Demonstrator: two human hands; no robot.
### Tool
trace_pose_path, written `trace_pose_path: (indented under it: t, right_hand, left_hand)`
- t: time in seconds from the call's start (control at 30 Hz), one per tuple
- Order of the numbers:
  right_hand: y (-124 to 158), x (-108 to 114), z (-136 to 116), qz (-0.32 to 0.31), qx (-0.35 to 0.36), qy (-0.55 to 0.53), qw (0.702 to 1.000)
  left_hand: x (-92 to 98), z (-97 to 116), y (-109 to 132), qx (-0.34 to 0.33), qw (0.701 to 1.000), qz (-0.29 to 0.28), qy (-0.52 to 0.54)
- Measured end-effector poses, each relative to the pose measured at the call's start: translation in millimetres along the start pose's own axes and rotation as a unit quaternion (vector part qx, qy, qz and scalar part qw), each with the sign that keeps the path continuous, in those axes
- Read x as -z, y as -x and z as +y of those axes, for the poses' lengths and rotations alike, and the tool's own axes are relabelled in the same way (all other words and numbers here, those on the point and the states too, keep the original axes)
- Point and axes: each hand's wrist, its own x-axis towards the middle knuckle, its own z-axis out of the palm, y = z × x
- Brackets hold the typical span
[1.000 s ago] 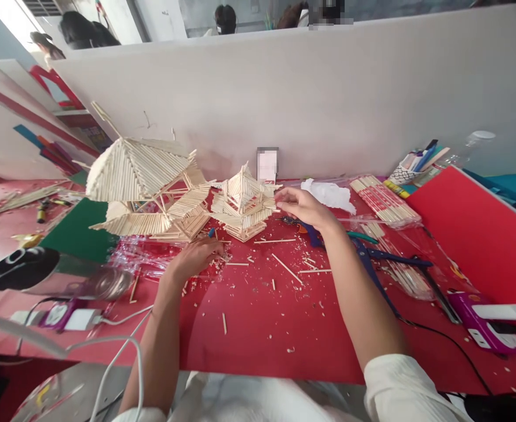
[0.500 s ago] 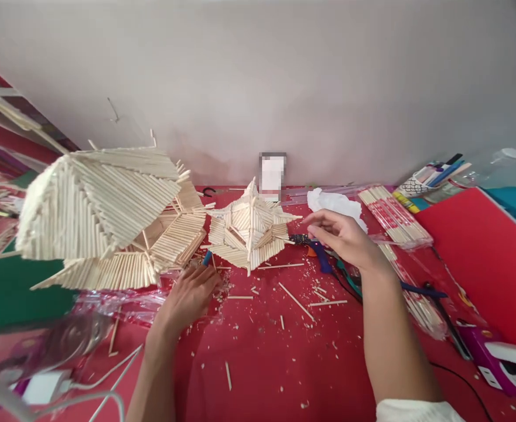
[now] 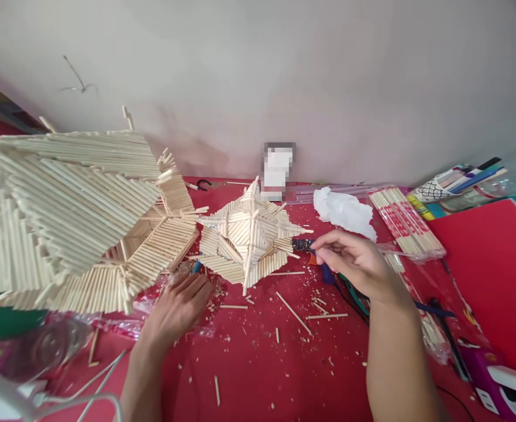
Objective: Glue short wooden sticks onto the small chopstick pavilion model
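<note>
My left hand (image 3: 187, 299) rests low on the red tabletop, fingers curled down and fingertips hidden. A small blue piece (image 3: 197, 267) shows just past its knuckles; whether it is gripped I cannot tell. Between my hands sits a small pointed roof model (image 3: 251, 234) built of thin wooden sticks. My right hand (image 3: 349, 261) is to its right, thumb and forefinger pinched close together; what they hold, if anything, is too small to name. Close by, partly behind those fingers, lies a dark blue glue gun (image 3: 327, 274) with an orange part.
A large stick-built roofed house (image 3: 73, 217) stands at left. Crumpled white paper (image 3: 344, 212), packs of wooden sticks (image 3: 405, 221), a pen cup (image 3: 433, 189) and a red board (image 3: 495, 258) are at right. Loose stick pieces (image 3: 293, 312) and shavings litter the tabletop. A phone (image 3: 277, 170) leans on the wall.
The view has shifted, with the large house appearing closer and farther left. My right hand's fingertips are a little lower, near the glue gun. My left hand keeps about the same pose.
</note>
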Motion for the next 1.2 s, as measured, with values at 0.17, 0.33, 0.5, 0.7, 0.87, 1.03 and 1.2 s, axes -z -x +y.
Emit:
trace_pose_path:
  t: [0.17,0.33,0.5,0.7,0.87,1.03,1.2]
  right_hand:
    - [7.9,2.4,-8.2,-0.058,0.023,0.008,0.998]
    - [17.0,5.5,-18.6,-0.149,0.002,0.043,0.988]
    - [13.3,-1.4,-15.2,-0.07,-0.009,0.129,0.989]
    - [4.9,-18.6,-14.8,-0.054,0.005,0.198,0.979]
    - [3.8,-28.1,-19.4,-0.014,0.039,0.238,0.97]
    - [4.7,-34.1,-20.3,0.019,0.062,0.314,0.947]
    - [5.2,-36.1,-21.8,0.014,0.067,0.335,0.94]
  left_hand:
    - [5.4,4.6,-1.3,-0.01,1.0,-0.007,-0.012]
    - [8.6,5.0,0.8,0.0,1.0,-0.006,-0.027]
    - [6.3,2.0,1.2,-0.014,0.999,0.024,-0.018]
    - [-1.1,-5.0,2.7,-0.025,0.998,0.037,-0.035]
    - [-7.9,-13.3,10.0,0.015,1.0,0.013,-0.017]
    - [-5.7,-13.9,9.1,0.032,0.999,-0.01,-0.023]
    - [-1.0,-7.0,5.3,0.035,0.999,0.011,-0.007]
